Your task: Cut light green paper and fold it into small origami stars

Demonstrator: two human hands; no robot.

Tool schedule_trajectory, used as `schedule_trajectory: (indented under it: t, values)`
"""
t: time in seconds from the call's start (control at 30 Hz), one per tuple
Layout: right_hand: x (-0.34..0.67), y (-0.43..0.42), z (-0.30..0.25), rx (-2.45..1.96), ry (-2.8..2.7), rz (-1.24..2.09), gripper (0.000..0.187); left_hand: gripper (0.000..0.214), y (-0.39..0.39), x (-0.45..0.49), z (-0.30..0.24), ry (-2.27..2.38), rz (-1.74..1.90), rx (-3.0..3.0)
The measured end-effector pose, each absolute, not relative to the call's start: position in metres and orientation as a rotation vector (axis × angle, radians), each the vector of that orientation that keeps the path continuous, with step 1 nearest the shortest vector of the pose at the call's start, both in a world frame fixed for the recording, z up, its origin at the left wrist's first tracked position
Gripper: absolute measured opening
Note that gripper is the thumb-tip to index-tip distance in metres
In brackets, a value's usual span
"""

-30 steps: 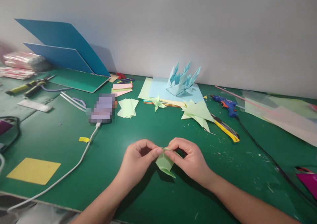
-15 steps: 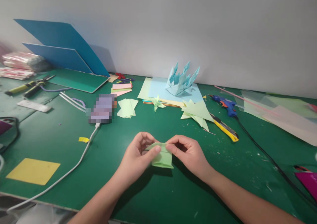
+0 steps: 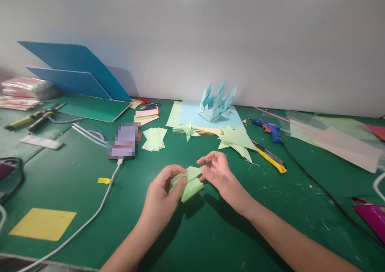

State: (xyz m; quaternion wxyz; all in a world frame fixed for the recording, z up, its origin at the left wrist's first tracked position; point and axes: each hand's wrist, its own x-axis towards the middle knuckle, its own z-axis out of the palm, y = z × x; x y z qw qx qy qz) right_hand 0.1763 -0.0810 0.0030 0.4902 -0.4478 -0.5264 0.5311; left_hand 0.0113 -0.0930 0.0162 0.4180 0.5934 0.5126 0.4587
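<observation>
A folded light green paper (image 3: pixel 192 187) is tilted above the green table, pinched between the thumb and fingers of my left hand (image 3: pixel 167 189). My right hand (image 3: pixel 221 175) hovers at the paper's right corner with its fingers apart; its thumb is close to the edge, and I cannot tell if it touches. Beyond my hands lie a small stack of pale green paper pieces (image 3: pixel 154 139), a green folded paper star (image 3: pixel 189 131) and several green paper triangles (image 3: pixel 236 139).
A blue folded paper crown (image 3: pixel 215 107) stands on paper sheets at the back. To the right are a yellow utility knife (image 3: pixel 270 159) and a blue glue gun (image 3: pixel 269 129) with a black cord. On the left are a charging phone (image 3: pixel 124 141), pliers (image 3: pixel 36 117) and yellow paper (image 3: pixel 43 224).
My right hand has let go of the paper's top edge, and its fingers have spread. The left hand has turned the green paper to a slant. The view has tipped slightly upward.
</observation>
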Motion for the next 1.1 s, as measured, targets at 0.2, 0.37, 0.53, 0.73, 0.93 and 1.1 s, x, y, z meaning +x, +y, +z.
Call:
schedule_trajectory:
  t: [0.2, 0.37, 0.53, 0.73, 0.93, 1.1]
  values:
    - [0.147, -0.086, 0.016, -0.963, -1.362, 1.323, 0.049, 0.026, -0.098, 0.004, 0.024, 1.345, 1.272, 1.91]
    - [0.148, -0.1, 0.006, -0.904, -1.362, 1.347, 0.051, 0.019, -0.104, 0.006, 0.027, 1.387, 1.285, 1.791]
    - [0.16, -0.103, -0.009, -0.88, -1.396, 1.228, 0.05, 0.012, -0.104, 0.006, 0.027, 1.333, 1.254, 1.548]
    - [0.166, -0.095, -0.013, -0.907, -1.598, 1.017, 0.021, 0.017, -0.1, 0.003, 0.022, 1.298, 1.172, 1.404]
    - [0.168, -0.097, -0.01, -1.005, -1.596, 0.927, 0.016, 0.017, -0.101, 0.003, 0.021, 1.351, 1.157, 1.589]
    - [0.168, -0.098, -0.008, -1.008, -1.633, 0.894, 0.015, 0.015, -0.102, 0.004, 0.018, 1.358, 1.192, 1.564]
